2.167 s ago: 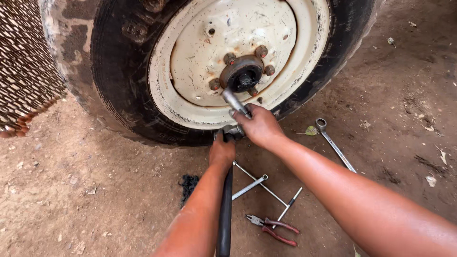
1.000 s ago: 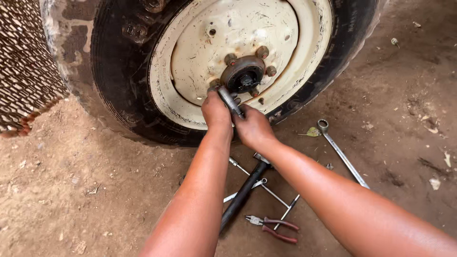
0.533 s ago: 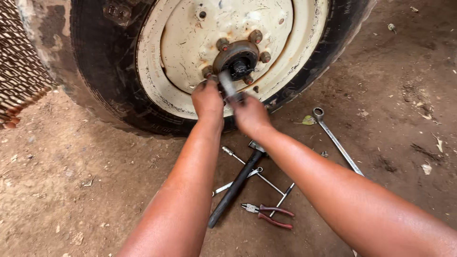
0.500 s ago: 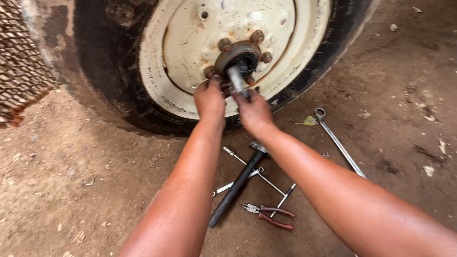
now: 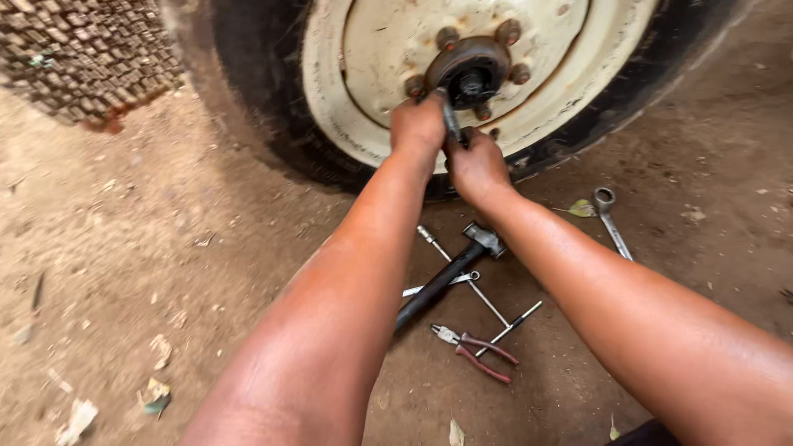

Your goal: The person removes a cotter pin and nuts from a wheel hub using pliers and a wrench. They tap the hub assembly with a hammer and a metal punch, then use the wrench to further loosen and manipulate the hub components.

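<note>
Tool (image 5: 452, 120), a dark metal bar, stood at the rusty hub (image 5: 468, 73) of a cream steel wheel (image 5: 372, 66), both the left hand (image 5: 419, 124) and right hand (image 5: 475, 165) closed round it; hammer (image 5: 446, 277), pliers (image 5: 475, 351) and spanner (image 5: 611, 219) lay on the dusty earth floor (image 5: 124, 248).

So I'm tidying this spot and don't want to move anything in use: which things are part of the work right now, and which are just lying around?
In use:
left hand
right hand
metal tool held by both hands
wheel hub
cream wheel rim

Lying on the dirt:
hammer
pliers
ring spanner
thin rods
</note>
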Motion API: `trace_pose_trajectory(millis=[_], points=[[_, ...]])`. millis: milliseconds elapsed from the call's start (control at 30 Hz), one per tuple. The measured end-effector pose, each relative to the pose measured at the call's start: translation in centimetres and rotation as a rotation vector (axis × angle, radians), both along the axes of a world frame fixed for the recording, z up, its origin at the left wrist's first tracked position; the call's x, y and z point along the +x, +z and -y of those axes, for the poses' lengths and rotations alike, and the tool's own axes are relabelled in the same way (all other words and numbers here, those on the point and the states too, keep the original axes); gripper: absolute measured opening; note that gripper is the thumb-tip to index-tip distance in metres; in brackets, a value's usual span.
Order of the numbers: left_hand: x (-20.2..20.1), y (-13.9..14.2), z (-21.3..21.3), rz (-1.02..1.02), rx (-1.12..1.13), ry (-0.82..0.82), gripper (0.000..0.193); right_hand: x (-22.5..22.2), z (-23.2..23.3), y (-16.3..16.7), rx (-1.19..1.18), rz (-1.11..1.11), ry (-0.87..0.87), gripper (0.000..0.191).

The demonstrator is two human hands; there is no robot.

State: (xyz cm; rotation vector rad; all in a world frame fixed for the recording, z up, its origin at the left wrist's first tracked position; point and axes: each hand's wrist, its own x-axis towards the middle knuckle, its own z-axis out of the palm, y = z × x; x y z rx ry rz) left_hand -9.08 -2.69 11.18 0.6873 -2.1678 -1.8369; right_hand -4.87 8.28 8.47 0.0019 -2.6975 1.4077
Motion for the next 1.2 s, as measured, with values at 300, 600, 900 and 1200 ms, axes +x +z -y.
trace_pose_trajectory(millis=[300, 600, 900, 1200], points=[[-0.9, -1.1, -0.2, 0.04, -0.117, 0.054, 0.051, -0.5, -0.1, -0.2, -0.076, 0.079, -0.109, 0.044], [-0.8, -2.9, 1.7, -0.096, 0.107, -0.022, 0.046, 1.2, 2.1, -1.1, -0.062, 0.031, -0.14, 0.041], [-0.6, -3.3, -0.8, -0.173, 0.097, 0.023, 0.05, 2.0, 0.6, 0.0, 0.039, -0.01, -0.084, 0.038], [-0.7, -3.9, -0.5, -0.113, 0.056, -0.022, 0.049, 2.1, 1.4, -1.8, 0.005, 0.04, -0.191, 0.04]])
